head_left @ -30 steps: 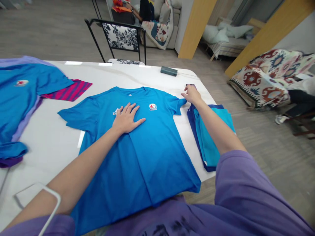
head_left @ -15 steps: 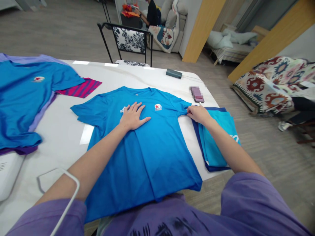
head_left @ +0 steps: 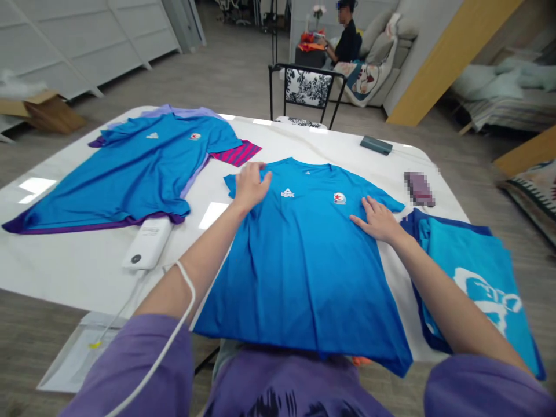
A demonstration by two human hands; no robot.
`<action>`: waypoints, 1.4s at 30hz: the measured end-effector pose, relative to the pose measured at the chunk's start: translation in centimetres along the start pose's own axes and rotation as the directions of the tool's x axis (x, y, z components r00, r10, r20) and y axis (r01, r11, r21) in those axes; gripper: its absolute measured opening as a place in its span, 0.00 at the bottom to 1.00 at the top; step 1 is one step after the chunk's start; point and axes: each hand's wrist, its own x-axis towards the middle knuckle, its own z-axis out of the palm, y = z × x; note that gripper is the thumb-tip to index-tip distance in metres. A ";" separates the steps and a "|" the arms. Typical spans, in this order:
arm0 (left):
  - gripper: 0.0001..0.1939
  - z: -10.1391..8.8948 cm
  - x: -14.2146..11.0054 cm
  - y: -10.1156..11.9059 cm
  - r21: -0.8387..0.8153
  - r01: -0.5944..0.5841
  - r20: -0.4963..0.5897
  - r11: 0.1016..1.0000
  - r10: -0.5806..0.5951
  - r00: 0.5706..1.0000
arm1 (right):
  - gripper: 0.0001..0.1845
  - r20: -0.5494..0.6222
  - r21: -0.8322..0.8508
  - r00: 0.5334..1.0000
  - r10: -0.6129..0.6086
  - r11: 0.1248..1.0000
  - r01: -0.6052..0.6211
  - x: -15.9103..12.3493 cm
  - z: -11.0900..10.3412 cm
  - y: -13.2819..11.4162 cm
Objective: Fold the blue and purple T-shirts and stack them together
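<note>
A blue T-shirt (head_left: 304, 266) lies face up and flat on the white table (head_left: 87, 260) in front of me. My left hand (head_left: 251, 184) rests on the shirt's left shoulder and sleeve, fingers curled over the cloth. My right hand (head_left: 379, 219) lies flat with fingers spread on the shirt's right chest, just below a small red-and-white badge (head_left: 339, 198).
A pile of blue and purple shirts (head_left: 134, 165) lies at the table's left. Folded blue shirts (head_left: 473, 272) are stacked at my right. A white power bank (head_left: 147, 250) with cable, a phone (head_left: 419, 188) and a dark case (head_left: 376, 145) lie on the table. A chair (head_left: 308, 90) and a seated person (head_left: 345, 40) are beyond.
My view swung left. My left hand moved from the shirt's chest to its left shoulder. My right hand left the right sleeve and now lies flat on the right chest.
</note>
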 end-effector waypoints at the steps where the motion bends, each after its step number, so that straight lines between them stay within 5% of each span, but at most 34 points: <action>1: 0.35 -1.5 0.2 -2.1 0.058 0.132 -0.066 0.989 -0.128 0.990 | 0.60 -0.046 -0.003 0.999 -0.009 1.000 0.009 0.2 -0.1 -0.7; 3: 0.40 -3.8 0.6 -6.0 0.149 0.375 -0.141 0.915 -0.355 0.924 | 0.58 -0.117 0.007 0.992 -0.053 0.998 0.055 1.0 -0.7 -3.0; 5: 0.42 -4.9 1.2 -9.0 0.194 0.474 -0.113 0.859 -0.460 0.881 | 0.56 -0.108 0.025 0.988 -0.115 0.993 0.118 2.2 -1.1 -6.0; 11: 0.27 -4.6 4.7 -11.5 0.186 0.376 0.007 0.908 -0.384 0.923 | 0.56 -0.024 0.065 0.987 -0.162 0.985 0.163 5.6 0.2 -12.7; 19: 0.29 -5.5 9.6 -12.0 0.235 0.283 0.040 0.930 -0.301 0.953 | 0.52 -0.080 0.048 0.985 -0.155 0.986 0.159 5.8 1.8 -12.5; 23: 0.32 -6.7 7.3 -11.6 0.296 0.298 -0.053 0.907 -0.296 0.954 | 0.53 -0.095 0.070 0.984 -0.153 0.985 0.160 5.8 1.9 -12.6; 26: 0.30 -6.3 4.2 -9.6 0.319 0.133 -0.133 0.938 -0.095 0.987 | 0.52 -0.111 0.091 0.984 -0.143 0.984 0.153 5.8 2.0 -12.6; 28: 0.31 -4.9 2.2 -7.9 0.307 -0.077 0.000 0.949 0.081 0.997 | 0.52 -0.121 0.105 0.983 -0.141 0.983 0.153 5.8 2.0 -12.6; 31: 0.32 -2.1 0.0 -6.1 0.256 -0.267 0.246 0.929 0.205 0.947 | 0.51 -0.126 0.117 0.981 -0.145 0.980 0.160 5.8 1.8 -12.4; 34: 0.39 -0.6 -1.1 -6.3 0.278 -0.248 0.309 0.928 0.158 0.938 | 0.50 -0.119 0.113 0.982 -0.143 0.981 0.157 5.7 1.6 -12.3; 39: 0.48 -2.0 -1.5 -8.1 0.382 -0.051 0.235 0.923 -0.044 0.971 | 0.51 -0.102 0.123 0.984 -0.144 0.980 0.156 5.7 1.6 -12.4; 42: 0.46 -1.7 -1.0 -6.4 0.374 -0.072 0.167 0.925 0.009 0.986 | 0.49 -0.090 0.213 0.988 -0.128 0.966 0.145 6.6 1.0 -11.5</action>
